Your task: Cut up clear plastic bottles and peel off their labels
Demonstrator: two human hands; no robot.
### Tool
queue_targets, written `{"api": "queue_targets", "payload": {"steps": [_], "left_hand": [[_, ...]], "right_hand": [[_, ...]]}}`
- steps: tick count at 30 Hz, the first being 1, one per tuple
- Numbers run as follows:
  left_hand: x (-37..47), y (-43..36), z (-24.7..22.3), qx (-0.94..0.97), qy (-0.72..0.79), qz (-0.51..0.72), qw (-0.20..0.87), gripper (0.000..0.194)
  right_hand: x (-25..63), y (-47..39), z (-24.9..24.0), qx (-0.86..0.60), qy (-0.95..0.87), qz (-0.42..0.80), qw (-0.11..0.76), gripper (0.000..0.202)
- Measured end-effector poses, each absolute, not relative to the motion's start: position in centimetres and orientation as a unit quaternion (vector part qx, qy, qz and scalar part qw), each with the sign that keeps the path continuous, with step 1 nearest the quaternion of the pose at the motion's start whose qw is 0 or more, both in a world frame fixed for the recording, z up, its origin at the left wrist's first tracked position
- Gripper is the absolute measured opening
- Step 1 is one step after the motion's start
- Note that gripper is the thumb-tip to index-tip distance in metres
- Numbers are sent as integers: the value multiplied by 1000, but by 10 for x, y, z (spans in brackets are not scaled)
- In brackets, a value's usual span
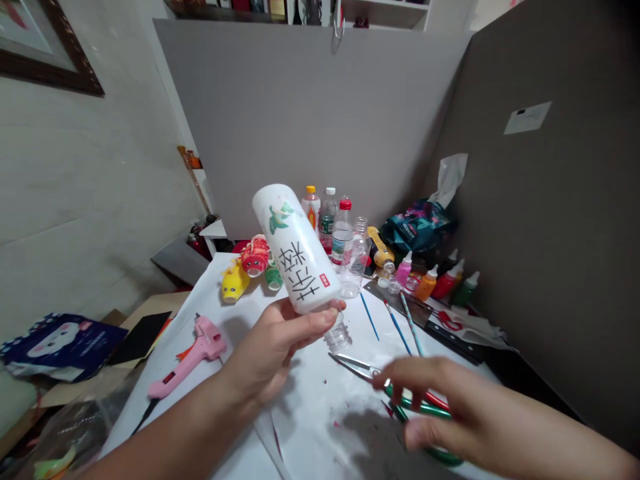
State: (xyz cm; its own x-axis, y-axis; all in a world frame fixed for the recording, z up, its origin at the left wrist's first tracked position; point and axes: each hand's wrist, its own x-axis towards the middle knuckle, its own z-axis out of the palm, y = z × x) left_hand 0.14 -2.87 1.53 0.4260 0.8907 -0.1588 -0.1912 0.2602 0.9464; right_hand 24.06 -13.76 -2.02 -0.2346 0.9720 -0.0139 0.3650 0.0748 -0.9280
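Note:
My left hand (285,340) is closed around the lower end of a white-wrapped plastic bottle (293,253). The bottle is tilted upside down, its clear threaded neck pointing down and its base up to the left. Green leaves and dark Chinese characters mark the wrapper. My right hand (435,397) hovers over a pair of scissors (357,365) with green handles, fingers apart and holding nothing. It partly covers the handles; whether a fingertip touches them I cannot tell. The scissors lie on the white-covered table (310,427), blades pointing left.
A pink glue gun (193,357) lies at left. Behind stand several bottles, including a red-capped bottle (342,230), beside yellow and red animal-shaped crafts (235,281). Paintbrushes (399,327), a knife (440,330) and an orange paint bottle (427,285) are at right. Grey panels enclose the back and right.

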Motion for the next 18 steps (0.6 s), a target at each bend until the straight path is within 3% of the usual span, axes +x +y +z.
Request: {"api": "queue_targets", "payload": {"steps": [3, 8, 11, 14, 18], "left_hand": [[9, -33, 8, 532, 324, 355, 697, 42], [21, -41, 1, 635, 387, 313, 591, 48], [20, -35, -1, 668, 387, 282, 570, 54], [9, -16, -2, 647, 328, 206, 657, 53], [-9, 15, 2, 541, 376, 235, 715, 43]], "right_hand": [[216, -113, -18, -425, -565, 555, 439, 74], [174, -89, -16, -273, -504, 641, 510, 68], [170, -81, -20, -280, -520, 612, 527, 64], [190, -75, -27, -363, -561, 543, 509, 62], [236, -73, -26, -490, -665, 400, 397, 67]]}}
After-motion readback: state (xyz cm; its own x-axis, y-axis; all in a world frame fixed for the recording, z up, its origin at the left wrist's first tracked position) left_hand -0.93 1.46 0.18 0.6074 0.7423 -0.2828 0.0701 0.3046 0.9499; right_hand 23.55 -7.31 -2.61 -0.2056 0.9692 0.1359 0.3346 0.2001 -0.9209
